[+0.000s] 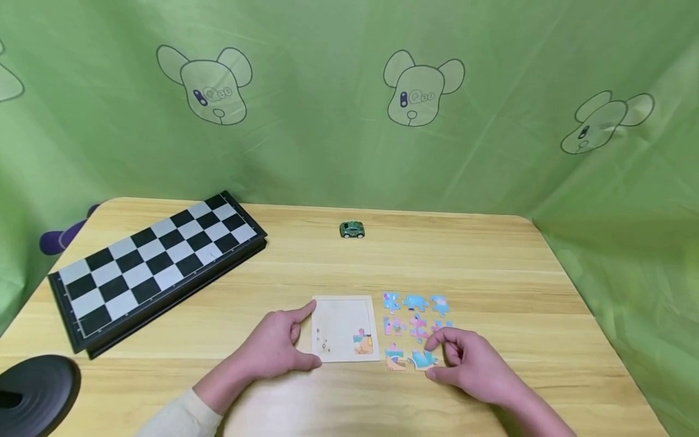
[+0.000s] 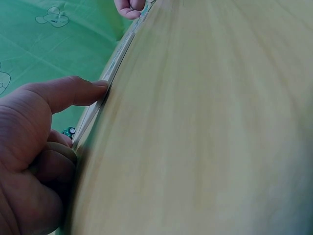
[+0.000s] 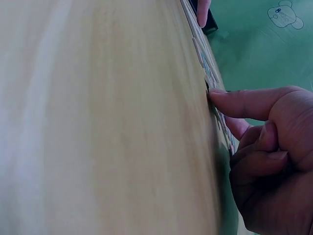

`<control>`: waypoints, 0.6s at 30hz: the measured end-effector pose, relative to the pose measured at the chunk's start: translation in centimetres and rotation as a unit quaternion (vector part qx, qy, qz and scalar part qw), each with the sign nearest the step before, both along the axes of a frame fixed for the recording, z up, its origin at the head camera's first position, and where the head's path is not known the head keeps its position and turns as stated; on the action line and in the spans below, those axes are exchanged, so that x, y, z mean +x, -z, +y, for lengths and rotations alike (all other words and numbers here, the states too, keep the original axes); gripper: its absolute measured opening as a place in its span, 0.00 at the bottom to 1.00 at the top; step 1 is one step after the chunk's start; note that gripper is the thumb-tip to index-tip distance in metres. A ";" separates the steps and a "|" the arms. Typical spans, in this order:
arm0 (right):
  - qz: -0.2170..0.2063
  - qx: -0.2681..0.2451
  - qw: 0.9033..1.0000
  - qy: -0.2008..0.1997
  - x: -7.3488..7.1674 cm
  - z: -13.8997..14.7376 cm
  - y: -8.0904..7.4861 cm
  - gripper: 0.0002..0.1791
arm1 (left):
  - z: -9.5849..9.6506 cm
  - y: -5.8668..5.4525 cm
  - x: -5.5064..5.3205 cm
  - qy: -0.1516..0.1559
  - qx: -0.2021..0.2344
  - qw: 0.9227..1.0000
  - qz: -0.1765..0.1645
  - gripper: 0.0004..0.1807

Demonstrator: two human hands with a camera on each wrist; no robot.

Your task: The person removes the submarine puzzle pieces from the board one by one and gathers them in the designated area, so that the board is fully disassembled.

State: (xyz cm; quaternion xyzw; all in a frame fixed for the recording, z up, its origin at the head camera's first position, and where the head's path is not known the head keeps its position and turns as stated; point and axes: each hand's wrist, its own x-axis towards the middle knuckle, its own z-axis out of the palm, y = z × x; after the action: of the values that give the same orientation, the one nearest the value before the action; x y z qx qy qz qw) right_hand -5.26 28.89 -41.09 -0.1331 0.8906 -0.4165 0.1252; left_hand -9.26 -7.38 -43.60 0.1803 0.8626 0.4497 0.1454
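Note:
A shallow wooden puzzle tray [image 1: 341,328] lies flat on the table. One piece with orange and yellow [image 1: 363,343] sits in its lower right corner. My left hand [image 1: 275,343] grips the tray's left side, forefinger at the far corner and thumb at the near one; in the left wrist view the thumb presses the tray edge [image 2: 113,66]. To the right, several jigsaw pieces [image 1: 418,326] are spread in rows. At the near row my right hand [image 1: 474,364] pinches a blue jigsaw piece [image 1: 422,360] between thumb and forefinger. Its other fingers are curled in.
A folded black-and-white chessboard [image 1: 158,261] lies at the left. Towards the back of the table stands a small green toy car [image 1: 352,229]. A round black object [image 1: 38,388] is at the near left corner. Green cloth [image 1: 327,152] hangs behind the wooden table [image 1: 464,261].

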 end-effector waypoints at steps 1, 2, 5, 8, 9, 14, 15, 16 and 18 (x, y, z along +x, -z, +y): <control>-0.001 0.000 1.000 0.001 0.0 0.0 0.0 0.18 | 0.0 0.0 0.0 0.000 -0.001 1.000 0.000 0.57; -0.002 0.000 1.000 0.002 0.0 0.0 0.0 0.18 | 0.0 0.0 0.0 0.000 -0.001 1.000 0.000 0.57; -0.005 0.006 1.000 0.006 -0.1 0.0 0.0 0.19 | 0.0 -0.1 -0.1 0.001 -0.003 1.000 -0.001 0.57; -0.005 0.007 1.000 0.012 -0.2 -0.1 -0.2 0.19 | 0.0 -0.1 -0.1 0.000 -0.001 1.000 -0.001 0.57; -0.003 0.006 1.000 0.014 -0.3 -0.3 -0.2 0.19 | 0.0 -0.1 -0.1 0.000 -0.002 1.000 -0.001 0.57; 0.005 -0.015 1.000 0.022 -1.0 -1.8 -0.3 0.18 | 0.0 -0.1 0.0 -0.002 -0.004 1.000 -0.001 0.57; 0.007 -0.019 1.000 0.022 -1.2 -2.2 -0.3 0.18 | 0.0 -0.1 0.0 -0.002 -0.003 1.000 -0.002 0.57; 0.007 -0.023 0.999 0.021 -1.4 -2.7 -0.3 0.18 | 0.0 -0.1 0.0 -0.002 -0.001 1.000 -0.002 0.57; 0.010 -0.027 0.999 0.017 -1.7 -3.6 -0.2 0.18 | 0.0 -0.1 0.0 -0.003 0.001 1.000 -0.002 0.57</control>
State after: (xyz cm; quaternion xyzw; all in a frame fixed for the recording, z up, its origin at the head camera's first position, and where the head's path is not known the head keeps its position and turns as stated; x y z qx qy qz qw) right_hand -7.00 25.32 -40.87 -0.1254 0.8823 -0.4412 0.1057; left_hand -9.24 -7.35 -43.46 0.1773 0.8624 0.4512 0.1458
